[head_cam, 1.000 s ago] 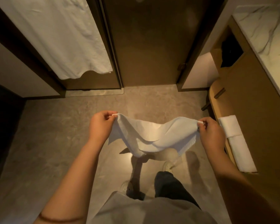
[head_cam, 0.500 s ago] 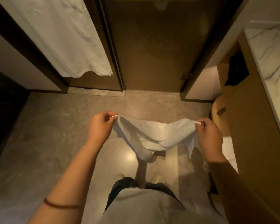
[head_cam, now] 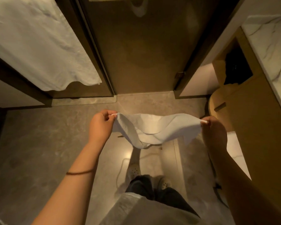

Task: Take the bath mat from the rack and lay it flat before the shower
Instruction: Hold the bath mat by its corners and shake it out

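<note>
The white bath mat point(head_cam: 156, 129) hangs spread between my hands above the grey tiled floor, sagging in the middle. My left hand point(head_cam: 101, 127) pinches its left top corner and my right hand point(head_cam: 213, 130) pinches its right top corner. The glass shower door point(head_cam: 141, 49) stands shut straight ahead, with its threshold just beyond the mat. The mat's lower part folds under itself and hides the floor below it.
A large white towel point(head_cam: 39, 46) hangs on the left. A wooden vanity point(head_cam: 258, 120) with a marble top point(head_cam: 272, 51) stands to the right, a folded white towel point(head_cam: 235, 153) on its low shelf. My feet point(head_cam: 146, 174) stand on the floor point(head_cam: 39, 143).
I have stepped towards the shower door, so the door and threshold sit lower and closer in view. Both hands keep the same grip on the mat's corners.
</note>
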A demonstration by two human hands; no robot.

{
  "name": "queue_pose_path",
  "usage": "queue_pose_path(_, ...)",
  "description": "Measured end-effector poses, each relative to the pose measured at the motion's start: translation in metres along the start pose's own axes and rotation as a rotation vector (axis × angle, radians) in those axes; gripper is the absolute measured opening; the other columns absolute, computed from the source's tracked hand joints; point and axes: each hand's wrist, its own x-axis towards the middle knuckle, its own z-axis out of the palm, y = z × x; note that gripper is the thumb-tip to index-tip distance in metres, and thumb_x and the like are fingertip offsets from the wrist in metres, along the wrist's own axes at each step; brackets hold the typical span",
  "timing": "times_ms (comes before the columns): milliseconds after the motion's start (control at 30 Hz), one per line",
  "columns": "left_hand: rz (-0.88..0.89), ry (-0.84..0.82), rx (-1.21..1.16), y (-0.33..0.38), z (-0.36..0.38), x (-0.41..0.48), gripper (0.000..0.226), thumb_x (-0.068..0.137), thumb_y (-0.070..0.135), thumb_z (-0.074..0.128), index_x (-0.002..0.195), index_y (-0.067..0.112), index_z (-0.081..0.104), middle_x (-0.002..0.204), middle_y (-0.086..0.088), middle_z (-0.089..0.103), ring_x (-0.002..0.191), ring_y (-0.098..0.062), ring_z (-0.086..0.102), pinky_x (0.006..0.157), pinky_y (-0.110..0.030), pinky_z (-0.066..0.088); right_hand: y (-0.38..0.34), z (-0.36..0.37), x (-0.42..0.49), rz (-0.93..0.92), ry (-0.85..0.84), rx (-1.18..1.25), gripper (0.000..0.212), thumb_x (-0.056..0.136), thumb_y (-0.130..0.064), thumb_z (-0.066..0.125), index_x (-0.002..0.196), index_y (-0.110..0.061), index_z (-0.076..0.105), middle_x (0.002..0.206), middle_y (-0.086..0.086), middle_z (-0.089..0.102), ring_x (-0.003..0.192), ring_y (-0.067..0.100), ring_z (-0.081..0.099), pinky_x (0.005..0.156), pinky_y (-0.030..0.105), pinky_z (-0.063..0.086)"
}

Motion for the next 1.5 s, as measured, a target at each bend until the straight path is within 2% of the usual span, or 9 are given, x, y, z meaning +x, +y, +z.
queue_pose_path(67,0.016,-0.023,0.005,-0.001,-0.001,0.019,0.012,0.091,0.021,0.059,0.087,0.027,0.068,0.081,0.006,0.068,0.078,-0.012,0.062,0.068,-0.027,0.047,-0.004,0.013,0.009,-0.005,0.011,0.069,0.039,0.082,-0.063,0.049,0.089,-0.028,0.066,0.075,-0.016,0.063,0.073,0.006,0.064,0.061,0.009,0.045)
queue_pose_path(200,0.042,-0.058,0.059,-0.002,0.002,0.051,0.011,0.09,0.022,0.06,0.089,0.024,0.07,0.082,0.004,0.069,0.076,-0.011,0.063,0.061,-0.023,0.043,0.004,0.03,0.033,0.138,-0.065,0.015,0.02,0.096,-0.02,0.048,0.103,-0.005,0.059,0.078,-0.029,0.061,0.08,-0.006,0.06,0.072,0.008,0.042)
queue_pose_path(267,0.043,-0.063,0.102,-0.002,0.005,0.064,0.012,0.09,0.022,0.06,0.091,0.022,0.071,0.085,0.001,0.071,0.077,-0.013,0.063,0.063,-0.024,0.042,0.006,0.032,0.045,-0.003,-0.195,0.144,0.019,0.097,-0.012,0.049,0.104,0.002,0.059,0.082,-0.011,0.066,0.084,0.013,0.066,0.075,0.013,0.045)
queue_pose_path(333,0.055,-0.059,0.139,-0.002,0.009,0.075,0.015,0.09,0.023,0.059,0.098,0.019,0.071,0.092,-0.002,0.072,0.08,-0.014,0.063,0.066,-0.024,0.042,0.008,0.036,0.058,0.174,-0.121,-0.006,0.017,0.098,-0.014,0.05,0.102,0.0,0.058,0.083,0.006,0.058,0.085,0.03,0.063,0.065,0.014,0.042)
queue_pose_path(400,0.077,-0.053,0.196,0.0,0.013,0.084,0.021,0.091,0.023,0.058,0.107,0.016,0.07,0.099,-0.004,0.073,0.086,-0.018,0.065,0.07,-0.025,0.042,0.011,0.039,0.07,0.245,0.042,-0.106,0.017,0.098,-0.017,0.05,0.102,-0.003,0.058,0.084,0.004,0.056,0.08,0.025,0.059,0.062,0.013,0.036)
queue_pose_path(667,0.096,-0.012,0.353,0.017,0.049,0.111,0.017,0.092,0.023,0.056,0.098,0.02,0.071,0.094,-0.003,0.073,0.084,-0.023,0.066,0.065,-0.03,0.046,0.032,0.047,0.116,0.074,-0.015,0.173,0.02,0.094,-0.021,0.056,0.098,-0.002,0.059,0.082,-0.002,0.056,0.074,-0.007,0.058,0.065,0.004,0.044)
queue_pose_path(867,0.053,0.096,0.371,0.036,0.088,0.13,0.019,0.093,0.026,0.053,0.101,0.019,0.068,0.095,-0.006,0.072,0.085,-0.025,0.065,0.069,-0.037,0.053,0.059,0.047,0.165,0.162,-0.108,0.093,0.016,0.095,-0.021,0.05,0.105,-0.013,0.06,0.09,-0.001,0.058,0.08,0.015,0.053,0.073,0.033,0.044)
queue_pose_path(1300,0.196,0.312,0.264,-0.003,0.168,0.24,0.016,0.093,0.027,0.053,0.102,0.024,0.066,0.093,0.0,0.069,0.086,-0.018,0.063,0.072,-0.038,0.054,0.12,0.132,0.26,-0.043,-0.005,0.1,0.012,0.096,-0.018,0.05,0.103,-0.013,0.058,0.095,0.006,0.062,0.082,0.017,0.055,0.073,0.03,0.047)
queue_pose_path(1500,0.25,0.327,0.272,-0.071,0.223,0.274,0.017,0.093,0.03,0.052,0.104,0.026,0.065,0.092,0.0,0.067,0.085,-0.016,0.061,0.072,-0.037,0.053,0.178,0.211,0.265,-0.055,0.098,0.118,0.016,0.096,-0.027,0.05,0.107,-0.017,0.056,0.099,0.003,0.061,0.087,0.016,0.056,0.068,0.016,0.041)
